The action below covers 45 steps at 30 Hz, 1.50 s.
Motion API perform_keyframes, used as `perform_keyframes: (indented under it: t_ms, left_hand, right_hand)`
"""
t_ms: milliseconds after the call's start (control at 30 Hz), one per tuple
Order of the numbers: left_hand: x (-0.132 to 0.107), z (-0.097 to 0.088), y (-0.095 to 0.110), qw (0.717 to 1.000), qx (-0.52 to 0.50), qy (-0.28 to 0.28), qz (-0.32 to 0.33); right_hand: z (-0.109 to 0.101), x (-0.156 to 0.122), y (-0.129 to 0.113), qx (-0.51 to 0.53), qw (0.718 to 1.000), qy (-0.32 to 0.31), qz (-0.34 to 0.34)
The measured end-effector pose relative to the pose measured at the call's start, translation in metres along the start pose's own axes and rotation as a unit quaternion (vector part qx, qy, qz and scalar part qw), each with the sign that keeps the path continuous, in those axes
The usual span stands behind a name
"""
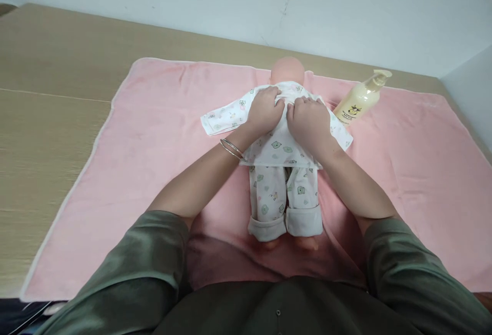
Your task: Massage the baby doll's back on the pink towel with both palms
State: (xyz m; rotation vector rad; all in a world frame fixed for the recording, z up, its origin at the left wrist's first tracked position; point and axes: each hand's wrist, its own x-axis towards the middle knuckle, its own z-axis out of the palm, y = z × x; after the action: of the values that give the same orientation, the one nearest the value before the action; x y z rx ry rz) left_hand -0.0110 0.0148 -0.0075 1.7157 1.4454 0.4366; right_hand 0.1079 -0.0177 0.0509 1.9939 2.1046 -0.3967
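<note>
A baby doll (288, 70) with a smooth bald head lies stretched out, its feet toward me. It wears a white shirt (282, 148) printed with small animals and matching trousers (271, 191) with rolled-up cuffs. My left hand (266, 109) is closed on the shirt's upper middle, just below the neck. Beside it, thumb close to the other thumb, my right hand (309, 122) also has its fingers curled into the cloth. The fingertips are partly hidden. One sleeve spreads out to the left; the other is partly behind my right forearm.
A pink blanket (165, 120) lies under the doll on a wooden table (49, 135). To the right of the doll, a cream pump bottle (357, 102) leans at a tilt in this view. A white wall (192, 2) borders the table's far edge.
</note>
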Motion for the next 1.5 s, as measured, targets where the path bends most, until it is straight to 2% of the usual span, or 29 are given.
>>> perform_keyframes:
  t_ms: [133, 333, 467, 600, 767, 867, 967, 1067, 1167, 1300, 1400, 1500]
  left_hand:
    - [0.002, 0.009, -0.008, 1.000, 0.002, 0.009, 0.014]
    - [0.002, 0.021, -0.021, 0.999, -0.020, 0.035, 0.031]
    - [0.004, 0.025, -0.026, 0.998, -0.021, 0.046, 0.037]
    - [-0.004, 0.021, -0.013, 0.998, 0.018, 0.050, 0.020]
    - [-0.021, 0.011, 0.012, 0.996, 0.069, 0.055, 0.020]
    - [-0.020, 0.008, 0.012, 0.997, 0.061, 0.050, 0.023]
    - [-0.010, 0.007, 0.002, 0.999, 0.034, 0.031, 0.003]
    - [-0.001, 0.008, -0.010, 1.000, 0.015, 0.015, -0.007]
    - [0.003, 0.012, -0.018, 1.000, 0.009, 0.022, -0.011]
    - [0.002, 0.017, -0.023, 0.999, 0.012, 0.035, -0.002]
    - [-0.001, 0.018, -0.021, 0.998, 0.016, 0.054, 0.001]
    - [-0.005, 0.016, -0.016, 0.997, 0.020, 0.070, 0.000]
  right_hand:
    - [-0.007, -0.008, -0.006, -0.032, 0.999, 0.002, -0.020]
    - [-0.006, 0.006, 0.003, 0.067, 0.997, -0.033, -0.013]
    - [0.005, 0.014, 0.008, 0.121, 0.991, -0.009, -0.049]
    - [0.018, 0.023, 0.017, 0.147, 0.986, -0.009, -0.076]
    - [0.021, 0.030, 0.026, 0.173, 0.983, -0.011, -0.063]
    - [0.016, 0.022, 0.019, 0.150, 0.989, -0.001, -0.019]
    - [0.008, 0.008, 0.004, 0.096, 0.995, -0.007, 0.017]
    - [-0.001, -0.006, -0.008, 0.051, 0.999, -0.013, 0.000]
    - [-0.007, -0.011, -0.013, 0.042, 0.999, -0.017, -0.017]
    - [-0.007, 0.001, -0.003, 0.102, 0.994, -0.038, -0.032]
    - [0.002, 0.018, 0.013, 0.160, 0.984, -0.052, -0.062]
    - [0.015, 0.028, 0.026, 0.182, 0.980, -0.047, -0.062]
